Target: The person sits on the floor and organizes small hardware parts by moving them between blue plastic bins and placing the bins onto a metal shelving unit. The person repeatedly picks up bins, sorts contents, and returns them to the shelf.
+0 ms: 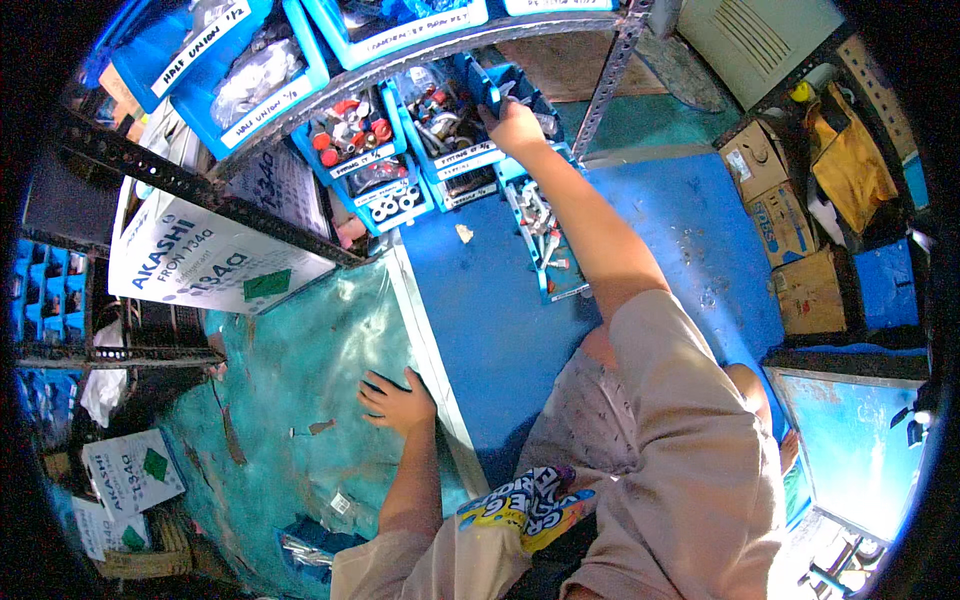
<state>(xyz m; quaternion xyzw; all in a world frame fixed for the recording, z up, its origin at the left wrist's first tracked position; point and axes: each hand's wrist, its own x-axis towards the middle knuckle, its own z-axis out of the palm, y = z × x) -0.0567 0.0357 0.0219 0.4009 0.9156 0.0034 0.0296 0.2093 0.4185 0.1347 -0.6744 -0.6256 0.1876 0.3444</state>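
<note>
My right hand (515, 128) reaches up to the shelf. Its fingers curl over the side wall of a blue bin (545, 112), and the fingertips are partly hidden in shadow. Beside that bin, another blue bin (468, 158) holds a jumble of metal fittings (437, 125). Below my right forearm a long blue bin (519, 216) of small fittings juts out over the blue floor. My left hand (398, 402) rests on the green floor (300, 380) with its fingers spread and nothing in it.
More blue bins (365, 165) of red-capped fittings and white rings sit to the left. A dark metal shelf frame (290, 232) crosses over white cartons (215, 255). Cardboard boxes (783, 225) and a yellow bag (850, 160) stand right. A pale strip (425, 330) divides the floor.
</note>
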